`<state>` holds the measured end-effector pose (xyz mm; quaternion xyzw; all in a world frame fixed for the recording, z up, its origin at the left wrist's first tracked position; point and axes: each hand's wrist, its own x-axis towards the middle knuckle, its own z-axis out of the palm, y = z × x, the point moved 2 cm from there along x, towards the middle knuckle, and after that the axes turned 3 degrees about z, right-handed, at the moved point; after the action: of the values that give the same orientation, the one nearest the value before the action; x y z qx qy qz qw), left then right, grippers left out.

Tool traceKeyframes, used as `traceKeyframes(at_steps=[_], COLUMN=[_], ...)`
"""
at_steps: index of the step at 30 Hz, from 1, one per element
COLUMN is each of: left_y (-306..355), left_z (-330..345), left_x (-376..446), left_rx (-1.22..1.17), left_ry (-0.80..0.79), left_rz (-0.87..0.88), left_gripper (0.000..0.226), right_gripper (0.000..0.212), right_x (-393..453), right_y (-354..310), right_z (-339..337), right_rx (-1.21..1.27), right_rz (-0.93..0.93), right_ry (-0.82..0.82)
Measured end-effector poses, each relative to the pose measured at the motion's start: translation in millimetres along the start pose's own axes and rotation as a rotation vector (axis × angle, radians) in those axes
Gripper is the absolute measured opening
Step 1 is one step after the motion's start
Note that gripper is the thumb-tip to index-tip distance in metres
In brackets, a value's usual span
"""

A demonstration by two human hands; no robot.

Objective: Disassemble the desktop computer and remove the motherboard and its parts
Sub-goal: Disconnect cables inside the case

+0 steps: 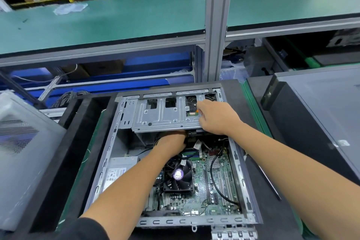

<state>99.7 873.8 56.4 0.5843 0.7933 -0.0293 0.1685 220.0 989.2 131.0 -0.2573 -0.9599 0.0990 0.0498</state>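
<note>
Single head-worn wide-angle view, looking forward and steeply down from above the near edge of the bench (253, 91). The open computer case (109, 154) fills the lower centre at close range, its interior seen almost from directly overhead, near wall at the bottom edge of the frame. Both forearms enter from the bottom corners; the left hand (171, 140) and right hand (216, 117) lie near the case's far end. Beyond the bench's far edge the view tilts outward to a green shelf (116, 21) and distant cartons, with straight lines bowing toward the frame margins
</note>
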Motion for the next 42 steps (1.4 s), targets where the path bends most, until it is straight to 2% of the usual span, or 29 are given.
traceKeyframes(at_steps=[3,6,13,23,28,35,39,42], left_y=[-2,-5,-8,-6,-10,-8,-9,-4], left_z=[5,8,6,9,7,7,6,4], left_x=[2,6,3,2,5,4,2,-2], left_rx=[-0.01,-0.039,-0.123,-0.034,-0.083,-0.034,-0.081,-0.045], left_ry=[-0.024,-0.03,-0.024,-0.089,-0.073,-0.048,-0.038,-0.004], left_rz=[-0.013,-0.027,-0.062,-0.031,-0.041,0.002,-0.043,-0.023], left_gripper=[0.014,0.026,0.032,0.026,0.028,0.014,0.027,0.022], right_gripper=[0.005,0.006,0.003,0.01,0.008,0.007,0.006,0.005], right_x=[-1,-1,-3,-2,0,2,1,0], right_y=[1,1,0,0,2,4,3,2], right_z=[-1,0,0,1,3,5,6,5], right_rx=[0.008,0.022,0.028,-0.013,-0.012,-0.01,-0.001,0.0], right_rz=[0.004,0.003,0.007,0.0,-0.012,-0.011,-0.014,-0.021], right_ry=[0.005,-0.005,-0.019,0.007,0.003,0.013,0.005,0.016])
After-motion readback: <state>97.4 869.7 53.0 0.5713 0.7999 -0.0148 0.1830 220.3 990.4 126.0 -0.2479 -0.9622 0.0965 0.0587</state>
